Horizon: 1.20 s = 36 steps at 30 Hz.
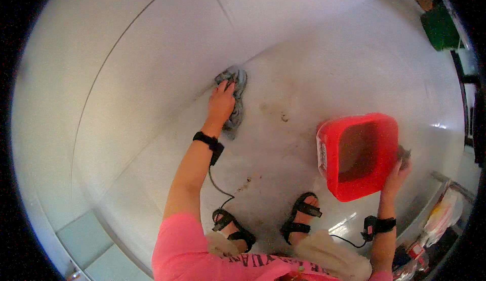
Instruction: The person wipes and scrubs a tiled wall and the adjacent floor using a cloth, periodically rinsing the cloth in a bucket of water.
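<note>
A crumpled grey cloth (238,108) lies on the pale floor (281,148), close to the line where floor and wall meet. My left hand (223,99) presses on its upper part, fingers spread over the folds. To the right stands a red plastic basin (357,195) with murky brownish water in it and a label on its left side. My right hand (396,174) is at the basin's right side, shut on a small dark grey cloth or scrubber (404,156) beside the wall of the basin. Part of that hand's grip is hidden.
Dirt marks (284,118) and brown crumbs (248,179) dot the floor. My feet in black sandals (300,220) are below. A green object (440,26) is at the upper right, plastic-wrapped items (442,216) at the lower right, greenish tiles (83,229) at the lower left.
</note>
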Available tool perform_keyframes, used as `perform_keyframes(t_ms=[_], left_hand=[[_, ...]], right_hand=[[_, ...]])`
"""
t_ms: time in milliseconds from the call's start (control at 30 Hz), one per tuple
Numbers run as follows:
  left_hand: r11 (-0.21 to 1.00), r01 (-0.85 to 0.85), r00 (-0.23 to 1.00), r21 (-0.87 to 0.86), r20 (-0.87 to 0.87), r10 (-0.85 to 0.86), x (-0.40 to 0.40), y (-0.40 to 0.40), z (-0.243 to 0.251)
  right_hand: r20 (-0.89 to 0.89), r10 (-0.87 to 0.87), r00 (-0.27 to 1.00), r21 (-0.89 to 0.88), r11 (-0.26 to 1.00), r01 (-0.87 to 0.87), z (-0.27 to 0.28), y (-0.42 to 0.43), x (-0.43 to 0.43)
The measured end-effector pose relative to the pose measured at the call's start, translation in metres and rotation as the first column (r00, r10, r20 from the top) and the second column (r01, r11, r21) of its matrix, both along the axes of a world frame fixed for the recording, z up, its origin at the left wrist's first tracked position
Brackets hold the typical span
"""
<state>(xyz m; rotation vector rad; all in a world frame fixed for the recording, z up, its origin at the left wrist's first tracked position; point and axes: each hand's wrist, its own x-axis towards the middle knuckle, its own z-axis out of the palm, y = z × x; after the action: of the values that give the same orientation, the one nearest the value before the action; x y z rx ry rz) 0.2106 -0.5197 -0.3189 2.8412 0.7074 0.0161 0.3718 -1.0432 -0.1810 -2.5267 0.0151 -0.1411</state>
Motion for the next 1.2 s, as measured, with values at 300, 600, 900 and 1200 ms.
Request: perform_keyframes(t_ms=[300,600,900,1200], left_hand=[[0.995,0.1,0.982,-0.018,0.162,-0.095,0.045,-0.034,0.017],[0.83,0.512,0.859,-0.221,0.161,-0.486,-0.051,-0.235,0.028],[0.993,0.078,0.997,0.087,-0.008,-0.078,0.026,-0.108,0.025],[0.915,0.235,0.969,-0.327,0.01,-0.245,-0.044,-0.254,0.049]], right_hand=[[0.05,-0.027,0.998,-0.014,1.0,0.028,0.027,0.047,0.021],[0.069,-0.059,0.996,0.024,0.998,0.058,0.002,0.014,0.016],[0.1,0.026,0.995,0.08,0.996,-0.034,0.001,0.005,0.021],[0.134,-0.025,0.991,0.054,0.998,0.018,0.0,0.007,0.018]])
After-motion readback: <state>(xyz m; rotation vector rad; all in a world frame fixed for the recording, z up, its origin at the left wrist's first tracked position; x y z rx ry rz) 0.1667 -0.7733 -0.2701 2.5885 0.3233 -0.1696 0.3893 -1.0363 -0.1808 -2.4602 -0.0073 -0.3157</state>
